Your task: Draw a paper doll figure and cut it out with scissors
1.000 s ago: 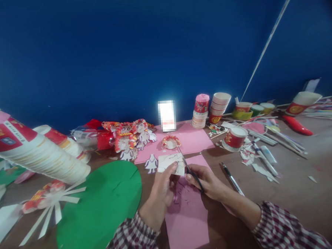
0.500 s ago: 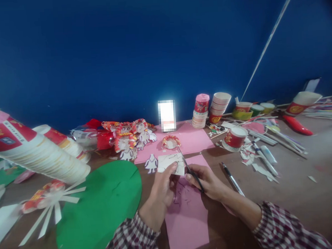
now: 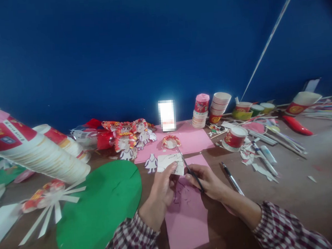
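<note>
- Left hand (image 3: 160,185): fingers clamped on white card (image 3: 165,162).
- Right hand (image 3: 211,182): fingers closed around scissors (image 3: 197,180), card's four o'clock.
- Paper cutout (image 3: 151,164): card's nine o'clock.

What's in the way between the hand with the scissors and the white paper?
Nothing that I can see. The right hand holds the scissors, and their blades already meet the right side of the white paper, which the left hand holds.
</note>
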Demonstrator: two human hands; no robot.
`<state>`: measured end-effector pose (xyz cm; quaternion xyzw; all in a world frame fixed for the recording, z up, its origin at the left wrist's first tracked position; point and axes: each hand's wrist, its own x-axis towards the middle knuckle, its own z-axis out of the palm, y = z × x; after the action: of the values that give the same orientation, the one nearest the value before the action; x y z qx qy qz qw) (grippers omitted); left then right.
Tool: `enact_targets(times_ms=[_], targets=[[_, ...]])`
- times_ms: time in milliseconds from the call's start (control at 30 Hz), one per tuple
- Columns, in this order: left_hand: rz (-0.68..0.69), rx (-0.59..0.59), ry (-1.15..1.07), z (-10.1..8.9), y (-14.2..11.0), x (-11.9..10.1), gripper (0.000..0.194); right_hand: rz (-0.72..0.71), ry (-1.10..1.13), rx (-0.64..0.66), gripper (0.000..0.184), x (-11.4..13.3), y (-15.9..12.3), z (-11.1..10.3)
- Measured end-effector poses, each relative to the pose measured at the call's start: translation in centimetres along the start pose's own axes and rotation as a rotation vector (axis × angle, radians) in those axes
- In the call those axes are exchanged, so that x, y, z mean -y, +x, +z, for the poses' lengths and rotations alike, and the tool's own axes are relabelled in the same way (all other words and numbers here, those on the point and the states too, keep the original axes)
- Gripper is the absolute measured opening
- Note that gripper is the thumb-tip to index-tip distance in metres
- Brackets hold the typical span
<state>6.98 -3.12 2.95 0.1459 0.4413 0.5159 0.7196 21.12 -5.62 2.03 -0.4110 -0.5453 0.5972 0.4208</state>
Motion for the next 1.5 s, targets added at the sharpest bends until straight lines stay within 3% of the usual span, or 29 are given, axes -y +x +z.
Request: enact_targets(times_ms=[967,1500], targets=[[0.010,0.020,-0.043,0.00,0.02,0.06,0.030,0.005,-0.016,-0.034,0.028,-0.13,-0.10,0.21],[0.074,0.036,0.003,-0.45,0.54,0.27,0.032,0.079,-0.038,-0.031,0.033,-0.24,-0.04,-0.41]])
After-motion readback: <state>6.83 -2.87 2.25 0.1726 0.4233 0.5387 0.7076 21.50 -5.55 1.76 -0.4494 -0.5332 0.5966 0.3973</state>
